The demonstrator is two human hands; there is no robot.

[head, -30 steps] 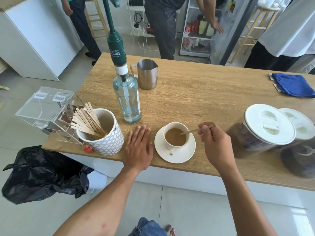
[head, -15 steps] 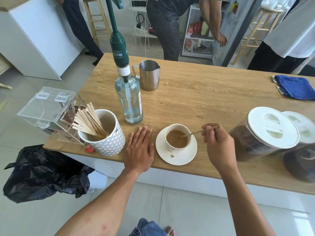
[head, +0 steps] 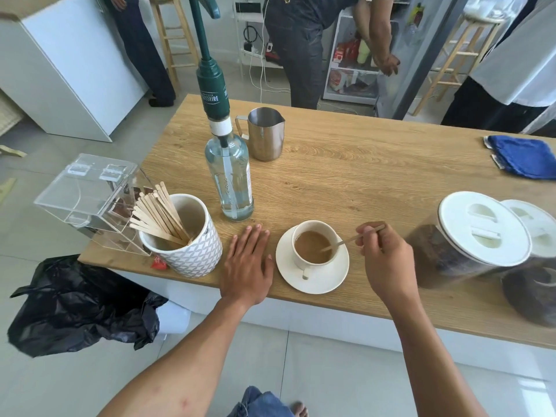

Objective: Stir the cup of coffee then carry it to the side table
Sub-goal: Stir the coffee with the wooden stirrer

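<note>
Wooden tabletop (head: 361, 176) in a bright, busy room, other people standing at its far side: a person stirs a cup of coffee (head: 316, 246) at the near edge. The right hand (head: 388, 260) has its fingers (head: 365, 236) pinched closed on a thin wooden stirrer (head: 352, 238), whose lower tip dips into the drink. The left hand (head: 248, 266) lies flat and open on the wood, holding nothing, just left of the saucer (head: 313, 281).

Judged from this moment, the task is in its first stage. Stirring is under way; the cup has not been lifted, and the carry to the side table, which is not identifiable in view, remains to be done.

The cup is small and white, its handle turned toward the near edge, and sits centred on the matching saucer. Its coffee is a milky light brown, filled to a little below the rim. Just left stands a patterned mug of spare stirrers (head: 180, 233); a clear pump bottle (head: 230, 176) stands just beyond, and white-lidded jars (head: 469, 236) sit to the right.
</note>
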